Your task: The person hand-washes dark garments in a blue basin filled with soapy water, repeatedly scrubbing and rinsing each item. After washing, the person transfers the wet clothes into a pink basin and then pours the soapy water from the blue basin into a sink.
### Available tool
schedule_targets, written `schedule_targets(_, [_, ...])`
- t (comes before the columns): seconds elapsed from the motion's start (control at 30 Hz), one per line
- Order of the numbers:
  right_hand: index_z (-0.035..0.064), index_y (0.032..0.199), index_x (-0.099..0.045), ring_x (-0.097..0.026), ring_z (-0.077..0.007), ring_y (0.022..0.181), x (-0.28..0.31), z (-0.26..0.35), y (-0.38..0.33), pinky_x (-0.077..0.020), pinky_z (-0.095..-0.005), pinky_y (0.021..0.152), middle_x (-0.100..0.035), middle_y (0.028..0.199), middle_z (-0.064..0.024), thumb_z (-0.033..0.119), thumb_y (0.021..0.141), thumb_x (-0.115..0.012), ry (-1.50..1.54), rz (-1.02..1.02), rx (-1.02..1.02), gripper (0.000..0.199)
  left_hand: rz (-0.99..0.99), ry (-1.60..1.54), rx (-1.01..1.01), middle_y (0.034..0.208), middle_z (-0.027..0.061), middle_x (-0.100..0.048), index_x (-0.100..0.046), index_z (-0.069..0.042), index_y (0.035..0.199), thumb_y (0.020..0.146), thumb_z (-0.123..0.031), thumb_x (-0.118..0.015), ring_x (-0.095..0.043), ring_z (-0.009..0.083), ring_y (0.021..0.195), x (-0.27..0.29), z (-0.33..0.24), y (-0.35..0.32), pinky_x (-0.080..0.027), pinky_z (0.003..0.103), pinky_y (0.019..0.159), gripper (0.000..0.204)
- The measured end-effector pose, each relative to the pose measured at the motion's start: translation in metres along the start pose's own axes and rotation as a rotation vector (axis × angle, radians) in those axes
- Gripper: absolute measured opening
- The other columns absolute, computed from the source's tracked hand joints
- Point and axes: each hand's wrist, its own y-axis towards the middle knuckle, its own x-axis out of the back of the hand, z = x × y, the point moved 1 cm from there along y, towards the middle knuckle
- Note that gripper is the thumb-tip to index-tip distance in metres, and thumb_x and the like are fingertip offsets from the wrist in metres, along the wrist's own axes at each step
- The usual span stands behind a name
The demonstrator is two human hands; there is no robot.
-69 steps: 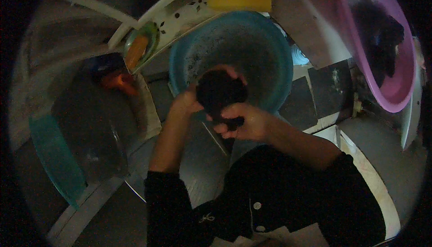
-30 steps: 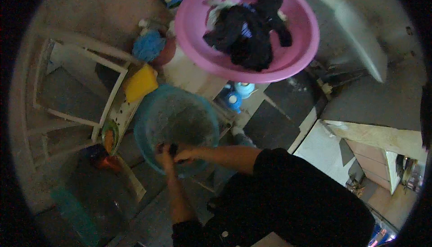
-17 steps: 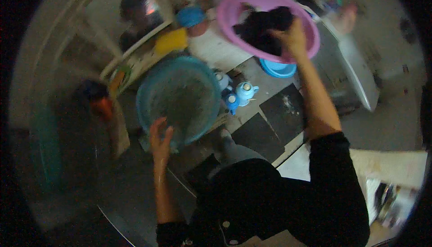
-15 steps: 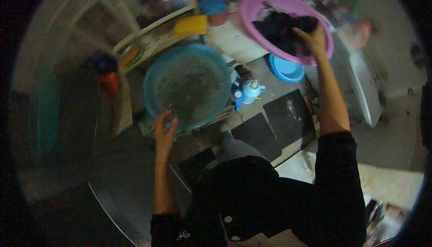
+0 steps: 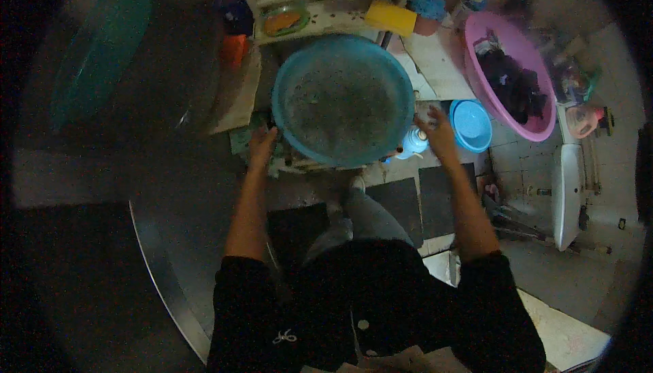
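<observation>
A large blue-green basin (image 5: 288, 143) of murky grey water stands in front of me. My left hand (image 5: 261, 147) is at its lower left rim with the fingers partly spread; whether they touch the rim I cannot tell. On the other side my right hand (image 5: 437, 131) hangs beside the right rim, empty, its fingers apart and bent. Dark wet-looking cloth (image 5: 510, 84) lies in a pink basin (image 5: 549, 123) further to the right, away from both hands.
Close to my right hand are a light blue kettle-like container (image 5: 413, 143) and a small blue basin (image 5: 471, 127). A yellow block (image 5: 391, 18) sits behind the big basin. A white sink edge (image 5: 568, 196) stands at right, a metal-edged counter (image 5: 166, 281) at left.
My right hand has let go of the dark cloth, left the pink basin and come back beside the big basin. The view has turned right, and my left hand stays by the rim.
</observation>
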Motion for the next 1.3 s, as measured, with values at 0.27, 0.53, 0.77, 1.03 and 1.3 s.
schedule_targets(0.27, [0.0174, 0.12, -0.049, -0.051, -0.028, 0.097, -0.124, -0.116, 0.014, -0.035, -0.0431, 0.089, -0.052, 0.118, -0.0055, 0.005, 0.056, -0.072, 1.167, 0.233, -0.862, 0.069, 0.383, -0.406, 0.163, 0.122, 0.0111, -0.044, -0.036, -0.006, 0.126, 0.07, -0.025, -0.067, -0.042, 0.0289, 0.109, -0.043, 0.0, 0.079, -0.036, 0.042, 0.087, 0.067])
schedule_targets(0.53, [0.0026, 0.108, -0.048, -0.057, -0.0266, 0.077, -0.127, -0.124, 0.01, -0.05, -0.0389, 0.059, -0.056, 0.095, -0.0115, 0.009, 0.062, -0.063, 0.684, 0.156, -0.66, 0.049, 0.286, -0.343, 0.141, 0.093, 0.0079, -0.049, -0.041, -0.002, 0.112, 0.058, -0.005, -0.057, -0.049, 0.0253, 0.089, -0.042, 0.023, 0.085, -0.044, 0.039, 0.072, 0.055])
schedule_targets(0.77, [0.0083, 0.104, -0.051, -0.053, -0.0245, 0.085, -0.095, -0.153, -0.048, -0.043, -0.039, 0.074, -0.055, 0.092, -0.0077, 0.019, 0.066, -0.064, 0.276, 0.113, 0.274, 0.042, 0.328, -0.538, 0.23, 0.1, 0.0085, -0.05, -0.042, -0.004, 0.114, 0.061, -0.005, -0.057, -0.05, 0.0247, 0.088, -0.036, 0.033, 0.015, -0.043, 0.036, 0.073, 0.055])
schedule_targets(1.03, [0.0014, 0.112, -0.048, -0.057, -0.0235, 0.085, 0.007, -0.155, -0.143, -0.0479, -0.0374, 0.066, -0.057, 0.092, -0.0122, 0.018, 0.061, -0.067, 0.582, 0.261, -0.636, 0.057, 0.359, -0.26, 0.015, 0.12, 0.016, -0.041, -0.033, -0.006, 0.127, 0.056, -0.011, -0.057, -0.042, 0.0344, 0.107, -0.092, 0.007, -0.133, -0.039, 0.046, 0.084, 0.075])
schedule_targets(1.3, [-0.0007, 0.109, -0.05, -0.058, -0.0287, 0.086, 0.186, -0.208, -0.247, -0.0472, -0.0376, 0.075, -0.06, 0.095, -0.0163, 0.026, 0.062, -0.066, 0.594, -0.015, -0.616, 0.057, 0.3, -0.106, 0.05, 0.121, 0.0171, -0.039, -0.027, -0.004, 0.13, 0.054, -0.014, -0.061, -0.041, 0.0344, 0.108, -0.2, -0.003, -0.288, -0.038, 0.046, 0.086, 0.084])
